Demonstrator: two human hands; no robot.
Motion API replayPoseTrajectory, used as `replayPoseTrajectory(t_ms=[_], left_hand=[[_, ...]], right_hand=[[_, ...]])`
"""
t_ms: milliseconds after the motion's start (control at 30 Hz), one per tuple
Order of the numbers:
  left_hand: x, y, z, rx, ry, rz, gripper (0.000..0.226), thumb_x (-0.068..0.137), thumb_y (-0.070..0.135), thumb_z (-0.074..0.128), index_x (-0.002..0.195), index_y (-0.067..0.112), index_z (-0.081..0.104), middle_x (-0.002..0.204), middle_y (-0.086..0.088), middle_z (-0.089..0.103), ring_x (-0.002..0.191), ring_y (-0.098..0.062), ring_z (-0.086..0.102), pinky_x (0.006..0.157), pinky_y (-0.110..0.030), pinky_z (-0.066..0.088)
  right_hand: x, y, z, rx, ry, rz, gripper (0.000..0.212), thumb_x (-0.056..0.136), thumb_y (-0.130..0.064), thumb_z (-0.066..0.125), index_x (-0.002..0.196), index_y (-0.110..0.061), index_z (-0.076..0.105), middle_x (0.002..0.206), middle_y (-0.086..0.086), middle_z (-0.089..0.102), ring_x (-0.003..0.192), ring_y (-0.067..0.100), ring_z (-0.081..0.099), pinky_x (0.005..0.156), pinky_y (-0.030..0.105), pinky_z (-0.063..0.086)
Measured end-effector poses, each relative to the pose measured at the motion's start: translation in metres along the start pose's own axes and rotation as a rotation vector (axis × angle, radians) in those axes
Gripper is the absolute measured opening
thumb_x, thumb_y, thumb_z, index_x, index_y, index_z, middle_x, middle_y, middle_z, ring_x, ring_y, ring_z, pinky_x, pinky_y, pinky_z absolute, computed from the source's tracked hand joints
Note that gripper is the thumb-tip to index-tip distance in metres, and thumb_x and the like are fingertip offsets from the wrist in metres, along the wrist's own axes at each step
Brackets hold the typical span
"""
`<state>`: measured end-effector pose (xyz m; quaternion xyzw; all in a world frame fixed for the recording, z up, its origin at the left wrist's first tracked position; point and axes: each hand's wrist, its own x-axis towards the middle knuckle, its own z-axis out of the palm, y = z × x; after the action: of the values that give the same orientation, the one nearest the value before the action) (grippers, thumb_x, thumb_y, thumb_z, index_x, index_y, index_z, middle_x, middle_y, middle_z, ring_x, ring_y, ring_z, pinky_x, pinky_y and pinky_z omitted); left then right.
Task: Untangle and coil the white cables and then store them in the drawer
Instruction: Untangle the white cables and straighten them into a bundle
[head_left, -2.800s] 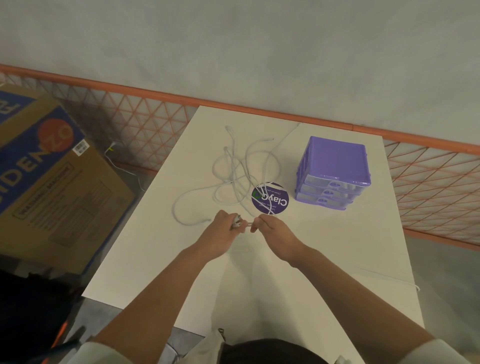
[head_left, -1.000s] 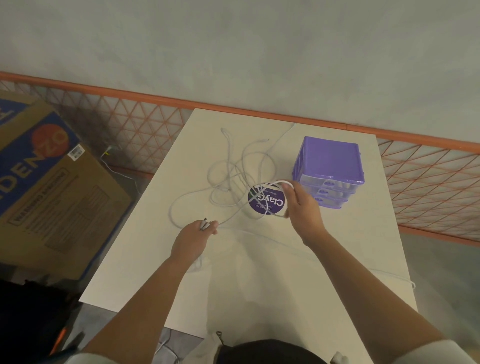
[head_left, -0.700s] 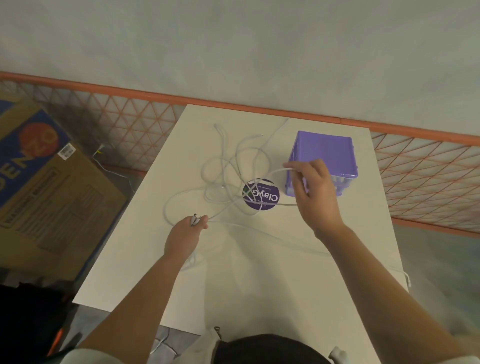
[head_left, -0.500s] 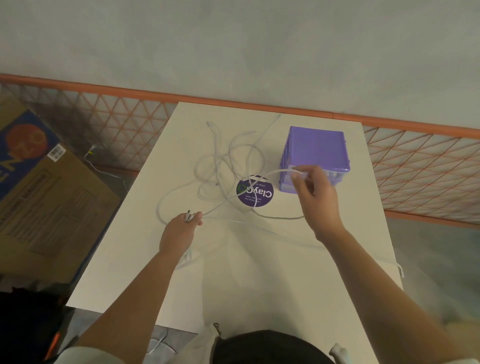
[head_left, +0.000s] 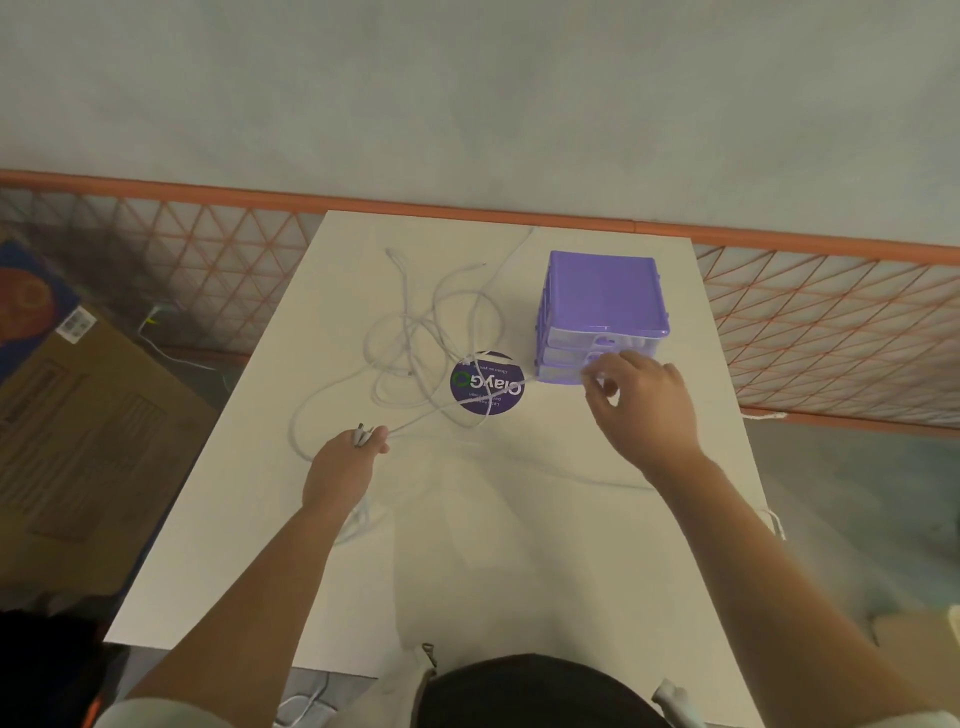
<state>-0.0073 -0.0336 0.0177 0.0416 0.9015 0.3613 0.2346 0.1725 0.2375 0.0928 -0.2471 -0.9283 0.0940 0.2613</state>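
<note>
Since half a second ago your right hand (head_left: 641, 410) has come nearer and lower: it now sits in front of the bottom of the purple drawer unit (head_left: 602, 312), not level with its top. The strand it lifts has straightened from a raised arc into a taut line. Your left hand (head_left: 343, 465) is where it was.

Left hand: fingers curled tight round cable ends, two metal-tipped plugs (head_left: 362, 432) poking out toward the far side. Right hand: thumb and fingertips pinch the white cable (head_left: 447, 408) just in front of the lowest drawer; other fingers loosely bent.

The held strand runs from left-near to right-far, low at your left hand, rising across the round purple sticker (head_left: 487, 383) to your right. The rest of the white cables (head_left: 415, 338) lie as a loose tangle of overlapping loops on the middle-far part of the table (head_left: 493, 545), left of the drawer unit, with one thin end trailing toward the far edge. Another strand lies across the table beneath your right forearm, running toward the right edge.

Cables: thin, round, smooth. Table: matte white, rectangular. Drawer unit: boxy, glossy purple frame, three pale translucent drawers, all closed. Left on the floor, a brown cardboard box (head_left: 78, 441); orange mesh fence (head_left: 831, 332) behind the table.
</note>
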Motion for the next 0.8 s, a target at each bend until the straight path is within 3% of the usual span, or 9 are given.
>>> replayPoseTrajectory(t_ms=[133, 200, 267, 333, 400, 533, 633, 700, 800], left_hand=[[-0.005, 0.008, 0.0, -0.051, -0.027, 0.035, 0.031, 0.096, 0.043, 0.054, 0.077, 0.022, 0.066, 0.077, 0.0, 0.058, 0.08, -0.024, 0.056, 0.073, -0.035, 0.037], [-0.007, 0.012, -0.001, -0.075, -0.039, 0.051, 0.031, 0.095, 0.044, 0.056, 0.076, 0.022, 0.067, 0.078, 0.0, 0.06, 0.082, -0.024, 0.057, 0.078, -0.038, 0.039], [-0.008, 0.015, -0.003, -0.122, -0.059, 0.069, 0.033, 0.09, 0.05, 0.06, 0.075, 0.022, 0.067, 0.081, -0.002, 0.063, 0.083, -0.025, 0.058, 0.083, -0.041, 0.043], [-0.01, 0.02, -0.006, -0.154, -0.068, 0.085, 0.037, 0.079, 0.058, 0.058, 0.073, 0.023, 0.068, 0.084, -0.003, 0.066, 0.083, -0.026, 0.058, 0.084, -0.041, 0.044], [-0.01, 0.025, -0.007, -0.175, -0.072, 0.096, 0.038, 0.074, 0.06, 0.056, 0.072, 0.024, 0.068, 0.082, -0.002, 0.066, 0.081, -0.023, 0.058, 0.081, -0.038, 0.043], [-0.011, 0.032, -0.008, -0.197, -0.113, 0.12, 0.031, 0.091, 0.044, 0.064, 0.072, 0.02, 0.068, 0.075, 0.006, 0.061, 0.076, -0.015, 0.055, 0.074, -0.028, 0.039], [-0.016, 0.039, -0.008, -0.237, -0.141, 0.138, 0.029, 0.092, 0.038, 0.063, 0.073, 0.016, 0.068, 0.069, 0.007, 0.057, 0.071, -0.011, 0.05, 0.069, -0.02, 0.038], [-0.017, 0.041, -0.01, -0.246, -0.15, 0.141, 0.029, 0.092, 0.038, 0.063, 0.076, 0.014, 0.068, 0.066, 0.01, 0.056, 0.07, -0.01, 0.049, 0.068, -0.02, 0.038], [-0.014, 0.037, -0.015, -0.248, -0.126, 0.131, 0.031, 0.091, 0.042, 0.064, 0.073, 0.017, 0.068, 0.063, 0.01, 0.055, 0.072, -0.012, 0.051, 0.07, -0.025, 0.038]], right_hand=[[-0.022, 0.025, 0.025, -0.061, -0.305, 0.24, 0.013, 0.091, -0.022, 0.059, 0.093, -0.016, 0.071, 0.089, 0.004, 0.065, 0.084, 0.03, 0.064, 0.073, 0.034, 0.045], [-0.031, 0.028, 0.03, -0.079, -0.487, 0.35, 0.023, 0.094, -0.025, 0.054, 0.108, -0.019, 0.071, 0.105, 0.005, 0.064, 0.1, 0.029, 0.06, 0.082, 0.034, 0.046], [-0.037, 0.02, 0.034, -0.137, -0.63, 0.364, 0.04, 0.093, -0.027, 0.053, 0.132, -0.017, 0.058, 0.128, 0.007, 0.055, 0.119, 0.028, 0.049, 0.097, 0.035, 0.041], [-0.038, 0.0, 0.04, -0.12, -0.636, 0.338, 0.062, 0.088, -0.024, 0.055, 0.146, -0.012, 0.037, 0.144, 0.009, 0.04, 0.13, 0.03, 0.036, 0.106, 0.037, 0.034], [-0.033, -0.026, 0.045, -0.023, -0.559, 0.231, 0.072, 0.084, -0.021, 0.057, 0.15, -0.01, 0.03, 0.149, 0.007, 0.034, 0.134, 0.03, 0.031, 0.111, 0.037, 0.029], [-0.021, -0.079, 0.062, 0.164, -0.526, -0.078, 0.058, 0.093, -0.02, 0.053, 0.148, -0.011, 0.037, 0.149, 0.007, 0.04, 0.137, 0.027, 0.034, 0.116, 0.037, 0.026], [-0.016, -0.106, 0.078, 0.241, -0.575, -0.195, 0.048, 0.099, -0.021, 0.048, 0.147, -0.016, 0.041, 0.146, 0.004, 0.046, 0.134, 0.025, 0.039, 0.115, 0.036, 0.025], [-0.014, -0.112, 0.081, 0.202, -0.632, -0.207, 0.037, 0.102, -0.024, 0.042, 0.138, -0.017, 0.048, 0.132, 0.005, 0.058, 0.121, 0.027, 0.052, 0.104, 0.038, 0.035], [-0.015, -0.104, 0.076, 0.232, -0.73, -0.007, 0.03, 0.104, -0.038, 0.036, 0.112, -0.016, 0.055, 0.104, 0.006, 0.066, 0.093, 0.032, 0.06, 0.077, 0.039, 0.045]])
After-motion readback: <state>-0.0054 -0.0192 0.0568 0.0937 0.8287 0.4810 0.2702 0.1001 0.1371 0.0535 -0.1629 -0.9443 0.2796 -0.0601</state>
